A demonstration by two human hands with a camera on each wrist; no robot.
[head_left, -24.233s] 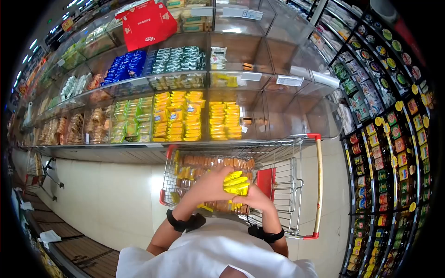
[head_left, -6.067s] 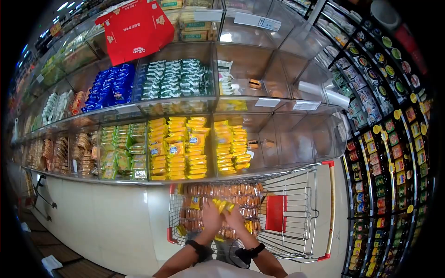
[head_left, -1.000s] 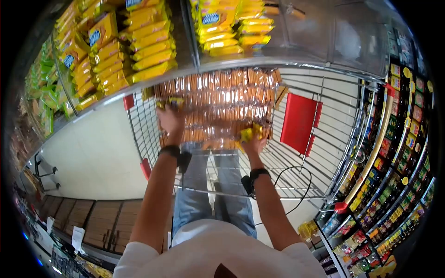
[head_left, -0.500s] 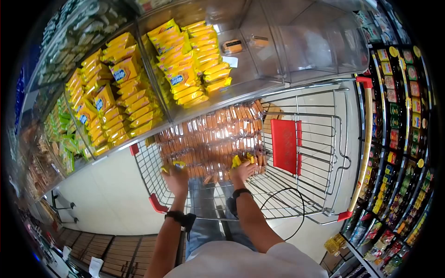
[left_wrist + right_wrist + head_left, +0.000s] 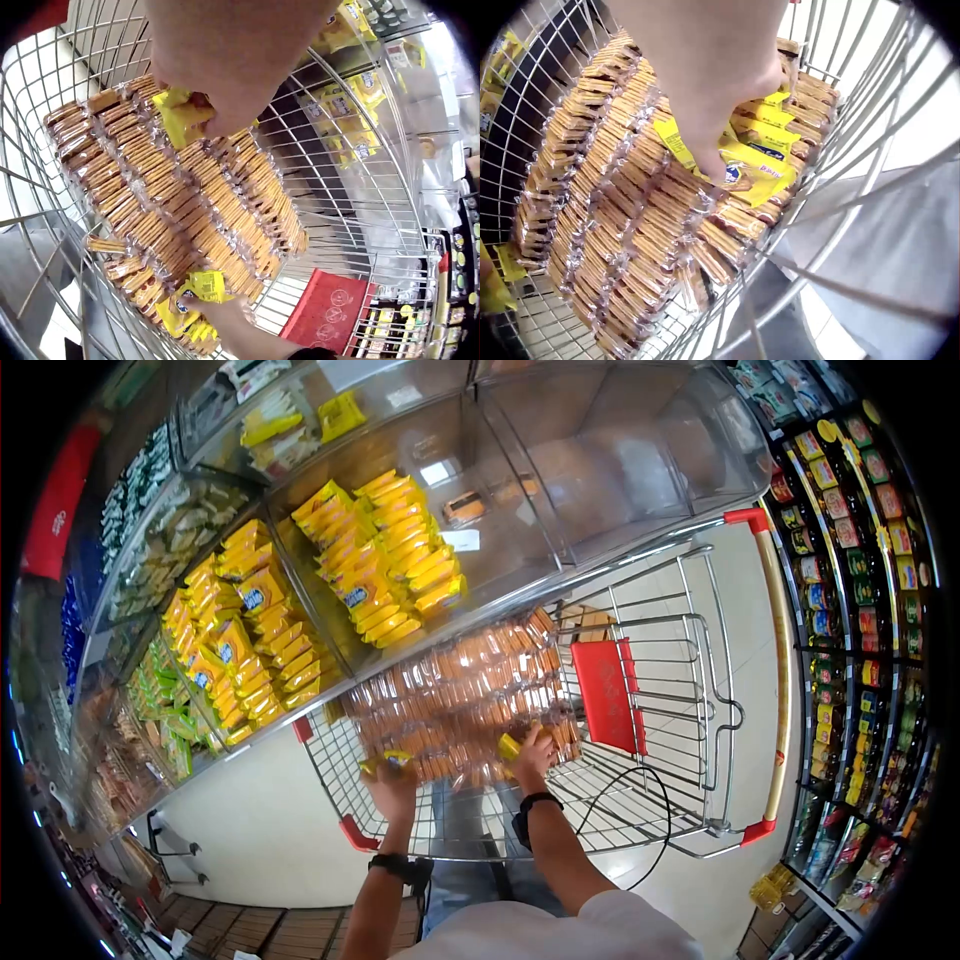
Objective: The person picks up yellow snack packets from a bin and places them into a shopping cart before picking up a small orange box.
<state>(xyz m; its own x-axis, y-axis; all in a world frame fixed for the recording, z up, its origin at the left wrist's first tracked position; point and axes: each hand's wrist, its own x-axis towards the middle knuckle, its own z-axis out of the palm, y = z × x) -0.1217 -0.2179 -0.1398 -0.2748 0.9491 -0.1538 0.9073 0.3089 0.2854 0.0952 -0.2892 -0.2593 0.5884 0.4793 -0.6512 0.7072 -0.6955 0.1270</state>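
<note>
Rows of clear-wrapped biscuits (image 5: 460, 690) fill much of a wire shopping cart (image 5: 640, 800). At the cart's near left, the left hand (image 5: 392, 792) holds a yellow packet (image 5: 180, 120) over the end of the rows; its fingertips are partly hidden. Across the rows, the right hand (image 5: 535, 758) grips yellow packets. In the right wrist view the thumb of that hand (image 5: 712, 82) presses on the front one of several yellow packets (image 5: 757, 169), which lean together on the wrapped biscuits. The left wrist view shows these packets (image 5: 206, 286) under the right hand as well.
Clear shelf bins with yellow packets (image 5: 365, 565) stand along the cart's far side. A red panel (image 5: 608, 695) is at the cart's right, near its handle (image 5: 785, 690). A black cable (image 5: 668, 810) loops over the wires. Racks of goods (image 5: 850, 620) stand at the right.
Six seconds ago both hands were together around yellow packets; now they are apart at the cart's near side. Since one second ago the left hand has come nearer the body, and the head view has turned.
</note>
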